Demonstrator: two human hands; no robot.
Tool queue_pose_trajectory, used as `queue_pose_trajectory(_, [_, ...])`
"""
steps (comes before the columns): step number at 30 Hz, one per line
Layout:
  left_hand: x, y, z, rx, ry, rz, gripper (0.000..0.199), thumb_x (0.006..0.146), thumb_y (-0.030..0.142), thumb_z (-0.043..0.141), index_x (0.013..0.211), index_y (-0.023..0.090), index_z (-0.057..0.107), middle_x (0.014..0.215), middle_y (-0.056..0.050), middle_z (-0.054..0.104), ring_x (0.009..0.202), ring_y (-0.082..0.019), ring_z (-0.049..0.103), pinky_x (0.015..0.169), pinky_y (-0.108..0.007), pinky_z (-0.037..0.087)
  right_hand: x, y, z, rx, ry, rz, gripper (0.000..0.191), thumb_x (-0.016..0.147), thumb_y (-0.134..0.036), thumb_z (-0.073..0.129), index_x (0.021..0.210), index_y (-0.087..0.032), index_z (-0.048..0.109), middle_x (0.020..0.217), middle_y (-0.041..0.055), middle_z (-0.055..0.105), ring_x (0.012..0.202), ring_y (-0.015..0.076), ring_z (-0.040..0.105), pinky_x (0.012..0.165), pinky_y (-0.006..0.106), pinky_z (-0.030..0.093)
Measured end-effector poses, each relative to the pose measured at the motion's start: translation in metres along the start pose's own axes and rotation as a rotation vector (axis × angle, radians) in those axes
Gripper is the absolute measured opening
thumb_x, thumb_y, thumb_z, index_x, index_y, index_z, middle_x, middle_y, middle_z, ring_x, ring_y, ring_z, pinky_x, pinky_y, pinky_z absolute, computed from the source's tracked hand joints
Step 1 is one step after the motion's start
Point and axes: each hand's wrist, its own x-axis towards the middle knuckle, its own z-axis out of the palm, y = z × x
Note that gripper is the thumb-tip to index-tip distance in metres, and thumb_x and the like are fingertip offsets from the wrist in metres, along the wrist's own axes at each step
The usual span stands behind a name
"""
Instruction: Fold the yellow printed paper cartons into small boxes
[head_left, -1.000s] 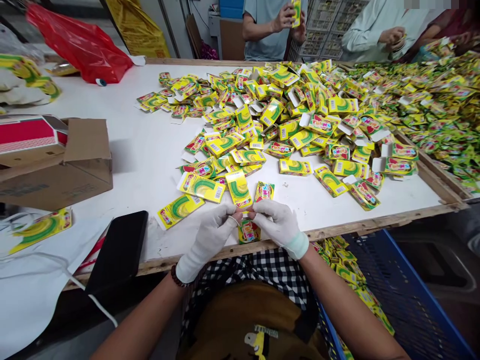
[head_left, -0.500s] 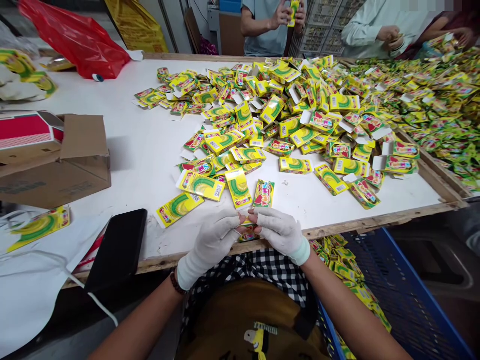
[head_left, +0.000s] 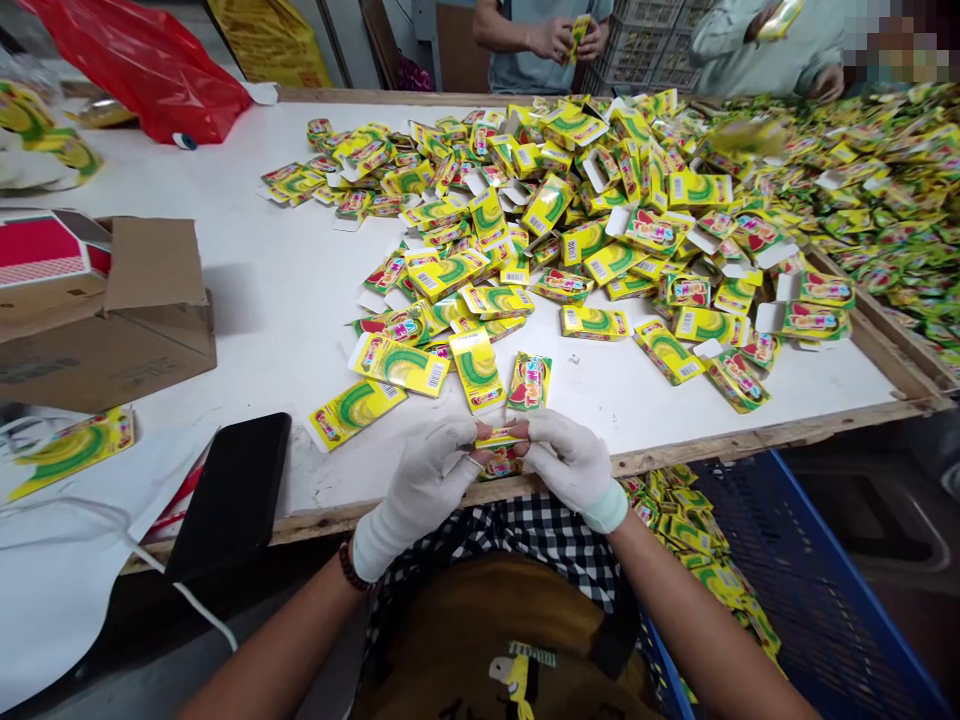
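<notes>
My left hand (head_left: 424,478) and my right hand (head_left: 564,464), both in white fabric gloves, meet over the table's front edge. Between their fingertips they pinch a small yellow carton (head_left: 499,436), seen edge-on and flattish. Just below it, a second packet with a red-and-green print (head_left: 499,463) lies partly under my fingers. Loose yellow-green printed cartons (head_left: 476,370) are scattered on the white table (head_left: 285,300), and the nearest ones lie just beyond my hands. Some are flat and some are partly folded open.
A black phone (head_left: 232,495) and a white cable lie left of my hands, near a brown cardboard box (head_left: 112,340). A blue crate (head_left: 810,590) stands at lower right with cartons spilled beside it. Co-workers (head_left: 544,40) handle cartons across the table, behind a wooden-edged heap.
The view has tilted slightly, shifting the table upward. My fingertips now show the yellow carton level between them. A blurred carton is passing through the air over the pile at upper right.
</notes>
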Motion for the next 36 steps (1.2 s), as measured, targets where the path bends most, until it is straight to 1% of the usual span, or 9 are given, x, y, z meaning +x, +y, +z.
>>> queue_pose_trajectory(6, [0.000, -0.001, 0.004, -0.029, -0.044, 0.019, 0.019, 0.084, 0.007, 0.057, 0.096, 0.021, 0.065, 0.091, -0.003, 0.069, 0.084, -0.014, 0.066, 0.076, -0.027, 0.055, -0.002, 0.004, 0.002, -0.015, -0.001, -0.056, 0.017, 0.089, -0.018, 0.054, 0.096, -0.026, 0.069, 0.105, 0.0063, 0.069, 0.098, 0.0192, 0.066, 0.085, 0.035, 0.055])
queue_pose_trajectory(8, [-0.001, -0.003, 0.006, -0.061, -0.034, -0.062, 0.019, 0.084, 0.009, 0.056, 0.096, 0.021, 0.065, 0.090, -0.003, 0.070, 0.083, -0.015, 0.066, 0.077, -0.028, 0.056, -0.005, 0.005, 0.005, -0.074, 0.023, 0.014, 0.018, 0.088, -0.020, 0.057, 0.104, -0.025, 0.065, 0.104, 0.0062, 0.069, 0.096, 0.0200, 0.066, 0.086, 0.036, 0.055])
queue_pose_trajectory(12, [0.000, -0.006, 0.007, -0.154, -0.047, -0.284, 0.023, 0.085, 0.017, 0.059, 0.108, 0.020, 0.062, 0.101, -0.006, 0.070, 0.092, -0.019, 0.067, 0.081, -0.033, 0.057, -0.010, 0.009, 0.014, -0.007, 0.071, 0.218, 0.050, 0.086, -0.027, 0.063, 0.132, -0.024, 0.045, 0.118, 0.0098, 0.065, 0.102, 0.0229, 0.066, 0.087, 0.039, 0.056])
queue_pose_trajectory(18, [0.001, -0.003, 0.012, -0.084, -0.022, -0.277, 0.016, 0.084, 0.015, 0.053, 0.096, 0.022, 0.061, 0.086, -0.003, 0.070, 0.076, -0.017, 0.067, 0.072, -0.031, 0.058, -0.007, 0.019, 0.019, -0.076, -0.064, 0.284, 0.051, 0.085, -0.031, 0.064, 0.133, -0.025, 0.048, 0.116, 0.0086, 0.066, 0.100, 0.0255, 0.066, 0.088, 0.041, 0.056])
queue_pose_trajectory(22, [-0.001, -0.004, 0.014, -0.070, 0.050, -0.394, 0.044, 0.083, 0.024, 0.058, 0.125, 0.020, 0.049, 0.116, -0.009, 0.066, 0.103, -0.021, 0.065, 0.091, -0.036, 0.054, -0.005, 0.020, 0.024, -0.003, -0.096, 0.330, 0.052, 0.086, -0.033, 0.061, 0.135, -0.020, 0.046, 0.128, 0.0094, 0.061, 0.115, 0.0245, 0.060, 0.101, 0.040, 0.048])
queue_pose_trajectory(25, [-0.002, -0.007, 0.012, -0.104, 0.020, -0.421, 0.063, 0.085, 0.036, 0.059, 0.140, 0.017, 0.036, 0.122, -0.013, 0.063, 0.109, -0.023, 0.063, 0.097, -0.040, 0.051, -0.001, 0.021, 0.027, 0.181, -0.025, 0.368, 0.052, 0.086, -0.036, 0.063, 0.133, -0.020, 0.046, 0.126, 0.0099, 0.062, 0.114, 0.0244, 0.060, 0.100, 0.039, 0.048])
queue_pose_trajectory(29, [-0.005, -0.015, 0.011, -0.140, -0.001, -0.411, 0.058, 0.090, 0.043, 0.050, 0.140, 0.017, 0.039, 0.126, -0.014, 0.061, 0.113, -0.023, 0.061, 0.096, -0.036, 0.051, -0.011, 0.020, 0.006, 0.557, 0.275, 0.405, 0.055, 0.077, -0.045, 0.070, 0.126, -0.025, 0.053, 0.114, 0.0073, 0.067, 0.098, 0.0235, 0.066, 0.083, 0.037, 0.055])
queue_pose_trajectory(32, [-0.006, -0.018, 0.012, -0.099, -0.086, -0.433, 0.043, 0.088, 0.038, 0.051, 0.126, 0.018, 0.054, 0.113, -0.011, 0.068, 0.104, -0.022, 0.064, 0.092, -0.033, 0.051, -0.042, 0.008, -0.029, 0.557, 0.454, 0.393, 0.048, 0.077, -0.057, 0.062, 0.120, -0.037, 0.059, 0.101, 0.0046, 0.067, 0.072, 0.0208, 0.067, 0.054, 0.035, 0.053])
queue_pose_trajectory(36, [-0.006, -0.016, 0.014, -0.024, -0.194, -0.402, 0.031, 0.084, 0.028, 0.050, 0.110, 0.021, 0.064, 0.115, -0.007, 0.068, 0.107, -0.020, 0.061, 0.092, -0.028, 0.049, -0.097, -0.023, -0.055, 0.255, 0.330, 0.472, 0.035, 0.081, -0.050, 0.065, 0.115, -0.047, 0.059, 0.112, 0.0050, 0.062, 0.090, 0.0277, 0.065, 0.054, 0.040, 0.053])
